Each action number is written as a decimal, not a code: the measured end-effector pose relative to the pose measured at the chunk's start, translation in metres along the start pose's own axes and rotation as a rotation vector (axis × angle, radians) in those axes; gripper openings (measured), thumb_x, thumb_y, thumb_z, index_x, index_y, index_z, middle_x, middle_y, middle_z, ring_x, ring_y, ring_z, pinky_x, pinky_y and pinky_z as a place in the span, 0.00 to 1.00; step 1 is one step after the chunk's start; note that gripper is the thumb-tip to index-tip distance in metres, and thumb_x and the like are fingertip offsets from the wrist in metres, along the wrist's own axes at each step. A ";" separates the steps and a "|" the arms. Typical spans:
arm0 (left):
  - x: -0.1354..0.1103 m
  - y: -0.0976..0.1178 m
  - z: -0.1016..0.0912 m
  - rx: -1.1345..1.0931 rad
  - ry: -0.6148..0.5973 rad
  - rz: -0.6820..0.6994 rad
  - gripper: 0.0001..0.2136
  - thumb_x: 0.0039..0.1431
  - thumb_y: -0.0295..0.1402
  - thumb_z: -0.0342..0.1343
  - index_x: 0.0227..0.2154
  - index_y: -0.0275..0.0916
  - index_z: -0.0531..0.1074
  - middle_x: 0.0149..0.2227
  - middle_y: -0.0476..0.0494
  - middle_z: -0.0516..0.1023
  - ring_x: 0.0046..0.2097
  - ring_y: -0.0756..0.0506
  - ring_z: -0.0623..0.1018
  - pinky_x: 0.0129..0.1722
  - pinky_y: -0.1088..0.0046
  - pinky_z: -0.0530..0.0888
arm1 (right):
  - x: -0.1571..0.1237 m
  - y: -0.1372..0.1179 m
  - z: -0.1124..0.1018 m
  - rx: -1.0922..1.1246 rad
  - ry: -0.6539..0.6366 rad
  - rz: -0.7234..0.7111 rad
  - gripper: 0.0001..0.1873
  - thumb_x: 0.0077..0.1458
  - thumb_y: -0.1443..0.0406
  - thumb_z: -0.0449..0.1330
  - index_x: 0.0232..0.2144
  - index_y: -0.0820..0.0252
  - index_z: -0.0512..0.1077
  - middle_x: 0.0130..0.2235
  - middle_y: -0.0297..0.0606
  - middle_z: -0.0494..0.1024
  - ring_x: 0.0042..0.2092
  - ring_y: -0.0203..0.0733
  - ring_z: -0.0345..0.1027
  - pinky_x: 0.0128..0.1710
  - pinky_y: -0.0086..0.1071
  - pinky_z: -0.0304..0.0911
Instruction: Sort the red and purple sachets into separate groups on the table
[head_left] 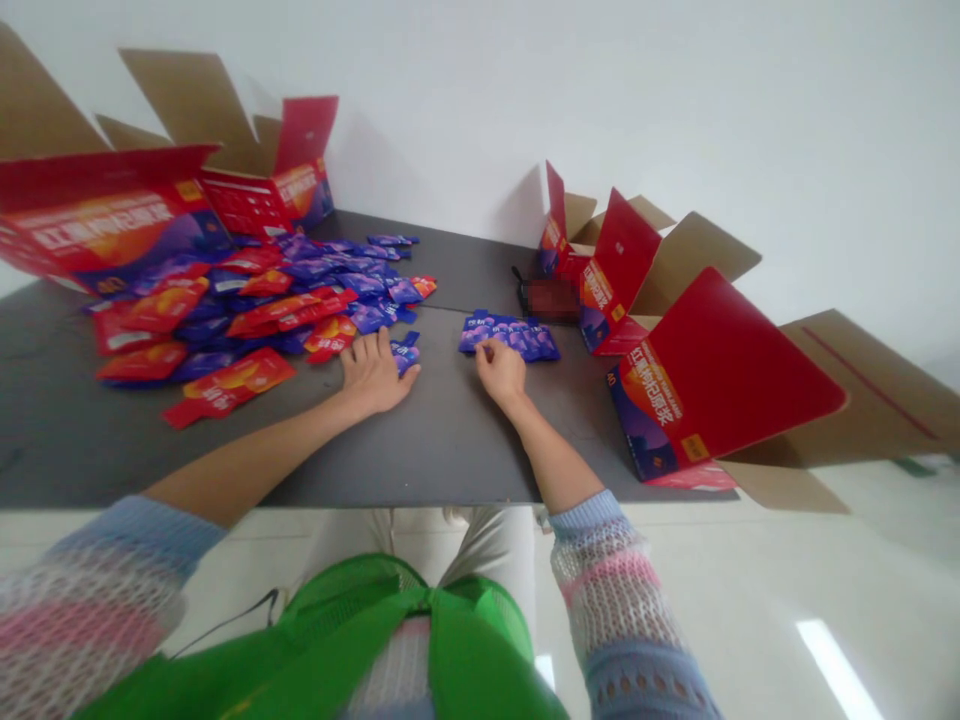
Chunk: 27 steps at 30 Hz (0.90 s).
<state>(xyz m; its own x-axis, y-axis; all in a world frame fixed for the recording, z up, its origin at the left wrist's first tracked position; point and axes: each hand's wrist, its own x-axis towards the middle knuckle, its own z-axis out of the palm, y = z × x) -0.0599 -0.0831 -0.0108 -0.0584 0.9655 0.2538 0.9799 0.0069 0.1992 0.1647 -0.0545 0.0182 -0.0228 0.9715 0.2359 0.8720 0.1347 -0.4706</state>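
Far to the left of the left fingers stands a big red box (112, 220) with its flaps up. Packets lean near its front, so a push on the heap could shove them against it. The heap of packets (259, 290), red and purple all mixed, spreads left of the left fingers and a bit past them. It looks slippery, so a bump could make some slide down. A red packet (232, 388) lies at the heap's near side, left of the left fingers. The left arm is close, and a sleeve or elbow could drag it.

The left hand (375, 372) lies palm down with its fingers spread, not gripping. A small purple packet (406, 354) peeks out by its thumb and fingertips. If the hand pulls back fast, that packet could skid or turn crooked.

Between the two hands is bare gray table (435, 400). Next comes a row of purple packets (517, 335), just beyond the right fingers. The right hand (504, 370) is curled, fingertips at the row's near edge. I can't tell if they pinch a packet. A hard poke could mess up the row.

Right of the right fingers sits a blurry dark thing (555, 300), then a red box (607, 300). The nearest right box (675, 400) has flaps sticking past the table, so a knock there could tip it.
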 end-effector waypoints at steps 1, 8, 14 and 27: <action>0.003 0.000 0.002 0.002 -0.017 0.013 0.43 0.61 0.53 0.46 0.69 0.24 0.47 0.64 0.18 0.58 0.63 0.23 0.59 0.59 0.43 0.56 | 0.000 0.000 0.000 0.002 0.001 0.000 0.15 0.65 0.60 0.53 0.43 0.57 0.78 0.37 0.40 0.81 0.39 0.44 0.75 0.39 0.31 0.64; 0.017 -0.013 0.005 -0.068 -0.111 0.096 0.49 0.60 0.57 0.47 0.71 0.23 0.39 0.65 0.18 0.58 0.65 0.24 0.59 0.62 0.44 0.55 | -0.003 -0.005 0.002 0.024 0.007 -0.022 0.15 0.66 0.60 0.52 0.43 0.57 0.78 0.38 0.41 0.82 0.40 0.45 0.76 0.41 0.33 0.65; -0.009 -0.023 0.000 -0.050 0.101 -0.056 0.40 0.63 0.46 0.46 0.67 0.18 0.48 0.63 0.14 0.60 0.64 0.25 0.62 0.60 0.46 0.61 | -0.006 -0.009 0.002 0.013 -0.004 -0.028 0.14 0.66 0.61 0.52 0.43 0.54 0.77 0.39 0.39 0.82 0.42 0.45 0.76 0.42 0.32 0.66; -0.009 0.000 -0.008 -0.389 0.037 -0.138 0.16 0.67 0.41 0.43 0.49 0.34 0.63 0.40 0.32 0.77 0.43 0.35 0.79 0.45 0.59 0.73 | -0.007 -0.011 0.012 0.354 -0.201 -0.060 0.15 0.62 0.56 0.57 0.42 0.58 0.78 0.35 0.36 0.81 0.37 0.39 0.74 0.41 0.29 0.65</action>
<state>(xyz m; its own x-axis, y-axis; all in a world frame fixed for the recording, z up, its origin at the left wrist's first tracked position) -0.0610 -0.0938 -0.0052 -0.1980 0.9523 0.2323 0.8176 0.0297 0.5750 0.1491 -0.0606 0.0120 -0.1937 0.9740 0.1173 0.6451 0.2166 -0.7327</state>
